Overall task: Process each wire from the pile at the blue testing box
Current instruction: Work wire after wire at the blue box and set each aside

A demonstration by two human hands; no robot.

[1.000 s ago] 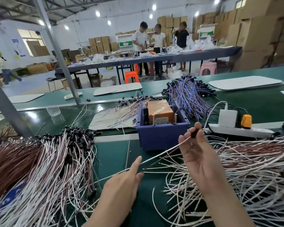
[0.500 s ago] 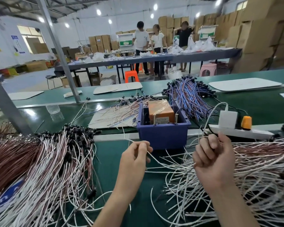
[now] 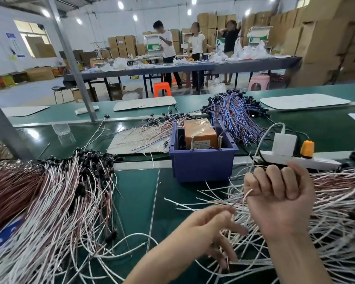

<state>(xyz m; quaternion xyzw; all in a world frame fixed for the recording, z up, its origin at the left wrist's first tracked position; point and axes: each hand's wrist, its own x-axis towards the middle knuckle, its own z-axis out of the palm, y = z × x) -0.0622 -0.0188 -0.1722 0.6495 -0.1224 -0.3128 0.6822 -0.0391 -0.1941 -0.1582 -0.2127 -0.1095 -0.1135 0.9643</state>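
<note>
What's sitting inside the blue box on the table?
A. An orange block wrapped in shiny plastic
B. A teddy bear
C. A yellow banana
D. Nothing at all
A: the blue box holds an orange block with shiny clear wrap on top, seen just past the hands.

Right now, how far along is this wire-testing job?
Probably done: the combed bundle of white-and-brown wires with black ends at left. In hand: the right hand grips a thin white wire near the blue plastic testing box; the left hand reaches beside it. Left: the large tangled white wire pile at right.
</note>
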